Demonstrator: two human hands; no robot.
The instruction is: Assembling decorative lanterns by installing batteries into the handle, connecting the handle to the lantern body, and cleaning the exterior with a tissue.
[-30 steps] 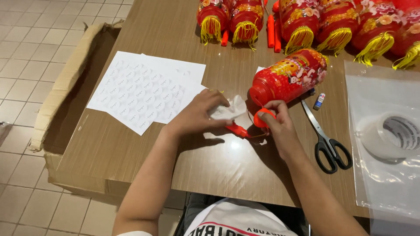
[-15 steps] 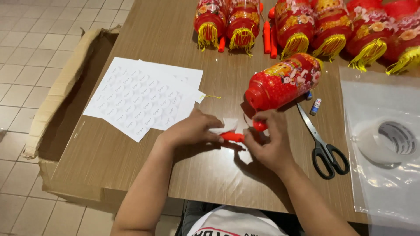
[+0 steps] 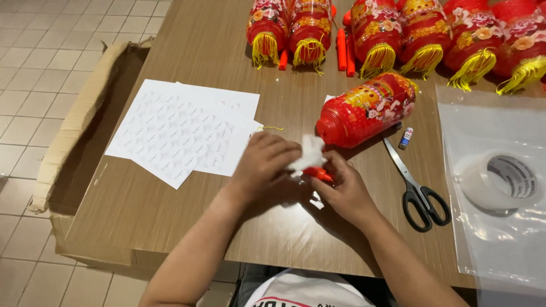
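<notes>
Both my hands pinch a small red plastic stick wrapped in thin white paper.
My left hand (image 3: 263, 166) grips the soft, light white paper (image 3: 310, 153); my right hand (image 3: 343, 190) pinches the stiff red plastic stick (image 3: 317, 173), low over the brown wooden table (image 3: 170, 210).

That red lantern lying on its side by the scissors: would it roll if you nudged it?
Probably: the lantern is cylindrical and lies on its side on the smooth table. It looks hollow, so likely light and easily dented.
</notes>
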